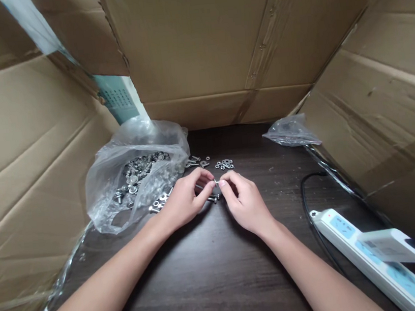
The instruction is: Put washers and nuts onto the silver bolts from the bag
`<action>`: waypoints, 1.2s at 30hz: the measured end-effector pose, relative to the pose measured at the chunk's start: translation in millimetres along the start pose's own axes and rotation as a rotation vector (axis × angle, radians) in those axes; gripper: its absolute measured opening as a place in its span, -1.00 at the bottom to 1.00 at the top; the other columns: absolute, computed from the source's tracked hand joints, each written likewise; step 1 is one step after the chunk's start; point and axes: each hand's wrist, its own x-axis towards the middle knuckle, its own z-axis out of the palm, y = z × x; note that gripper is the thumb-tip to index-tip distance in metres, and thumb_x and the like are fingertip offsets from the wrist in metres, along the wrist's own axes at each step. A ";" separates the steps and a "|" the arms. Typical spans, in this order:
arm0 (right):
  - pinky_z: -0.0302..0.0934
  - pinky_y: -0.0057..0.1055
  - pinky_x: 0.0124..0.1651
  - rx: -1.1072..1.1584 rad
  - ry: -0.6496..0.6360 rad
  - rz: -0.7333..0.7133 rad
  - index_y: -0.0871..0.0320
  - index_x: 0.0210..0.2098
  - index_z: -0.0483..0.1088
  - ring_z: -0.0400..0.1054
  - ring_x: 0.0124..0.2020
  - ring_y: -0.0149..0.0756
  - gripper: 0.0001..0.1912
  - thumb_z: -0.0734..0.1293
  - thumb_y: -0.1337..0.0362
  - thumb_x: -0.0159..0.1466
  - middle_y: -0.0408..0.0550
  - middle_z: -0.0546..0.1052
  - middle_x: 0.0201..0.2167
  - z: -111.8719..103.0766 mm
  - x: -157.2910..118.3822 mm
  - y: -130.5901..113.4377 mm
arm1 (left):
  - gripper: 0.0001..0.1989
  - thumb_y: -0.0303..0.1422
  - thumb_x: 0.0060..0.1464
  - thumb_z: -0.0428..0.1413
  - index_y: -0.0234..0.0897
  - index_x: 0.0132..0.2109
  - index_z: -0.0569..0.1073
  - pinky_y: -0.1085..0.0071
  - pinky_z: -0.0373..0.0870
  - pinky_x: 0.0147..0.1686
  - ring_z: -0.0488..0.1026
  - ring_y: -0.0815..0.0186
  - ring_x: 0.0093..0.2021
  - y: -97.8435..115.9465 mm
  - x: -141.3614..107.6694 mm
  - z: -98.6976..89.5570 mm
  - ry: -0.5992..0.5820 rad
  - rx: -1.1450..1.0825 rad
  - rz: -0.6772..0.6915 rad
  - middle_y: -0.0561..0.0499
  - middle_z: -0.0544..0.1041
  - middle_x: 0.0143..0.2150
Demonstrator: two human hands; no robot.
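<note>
My left hand (187, 197) and my right hand (244, 201) meet fingertip to fingertip above the dark table (208, 274). Between the fingertips is a small shiny metal piece (216, 182), which looks like a bolt with a washer or nut; both hands pinch it. Just under the fingers lie loose bolts (213, 199). Behind the hands is a small group of nuts (225, 164), with more bolts and washers (198, 162) to its left. Left of my left hand, an open clear plastic bag (99, 179) holds many metal fasteners (142, 170).
A small clear bag (292, 131) lies at the back right. On the right are a white power strip (375, 269) with a white plug (395, 245) in it and a black cable (304, 199). Cardboard walls (203, 42) stand around the table.
</note>
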 end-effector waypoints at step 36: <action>-0.03 -0.37 -0.35 0.065 -0.121 0.045 0.15 -0.50 0.16 0.15 -0.49 -0.38 -0.64 0.09 0.23 0.43 -0.17 0.27 -0.56 -4.4 -0.4 2.1 | -0.79 -0.37 0.31 0.10 -0.34 -0.02 0.57 0.44 0.45 -0.20 0.51 0.35 -0.22 -4.9 -3.5 -3.4 0.093 0.314 0.416 -0.06 0.58 -0.18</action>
